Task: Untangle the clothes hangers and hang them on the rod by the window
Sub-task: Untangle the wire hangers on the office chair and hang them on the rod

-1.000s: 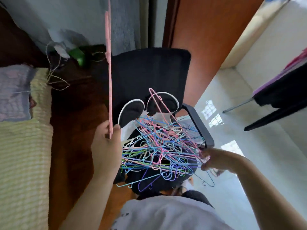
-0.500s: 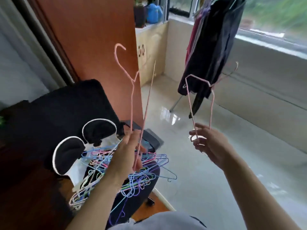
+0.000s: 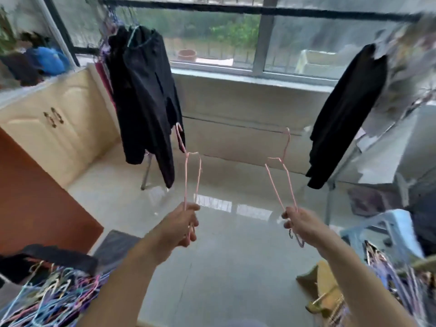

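Both arms have swung away from the chair toward the window, and each now carries one freed pink hanger, hook pointing up and away. Nearest, below and outside the left hand, the tangled pile of hangers lies heaped on the black chair; a second blurred bunch of hangers sits below and outside the right hand. The left hand's fingers are curled round the lower wire of the left pink hanger; the right hand pinches the base of the right pink hanger the same way. The two hangers are well apart and not touching.

To do this step well, I judge each hook should be kept turned one way and lifted over the rod separately, so they do not snag together again.

Between the hands and the window the tiled floor gives open room. Beyond the left hand hangs a black garment, with the cream cabinet further out; beyond the right hand hangs another dark garment. The dark rod runs across above, with a bare stretch between the garments, the likeliest place to hang.
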{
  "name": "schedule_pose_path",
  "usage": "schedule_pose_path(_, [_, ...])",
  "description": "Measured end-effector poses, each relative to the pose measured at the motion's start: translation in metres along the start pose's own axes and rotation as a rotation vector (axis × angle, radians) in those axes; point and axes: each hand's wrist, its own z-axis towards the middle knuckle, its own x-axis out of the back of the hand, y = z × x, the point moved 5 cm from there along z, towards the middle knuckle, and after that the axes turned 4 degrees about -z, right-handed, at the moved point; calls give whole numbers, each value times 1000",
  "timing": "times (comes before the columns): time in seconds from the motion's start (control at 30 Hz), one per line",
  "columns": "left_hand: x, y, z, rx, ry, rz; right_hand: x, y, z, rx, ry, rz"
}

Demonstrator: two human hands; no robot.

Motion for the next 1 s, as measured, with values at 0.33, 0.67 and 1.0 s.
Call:
schedule_pose_path(0.33, [-90, 137, 86, -61, -240, -33, 120, -14, 46, 41, 138, 265])
schedule_pose_path(0.67, [-133, 319, 200, -335, -270, -83, 234, -146, 165, 250, 475, 415])
schedule_pose_path(1.0, [-218, 423, 280, -627, -221, 37, 301, -135, 241, 185, 530, 627])
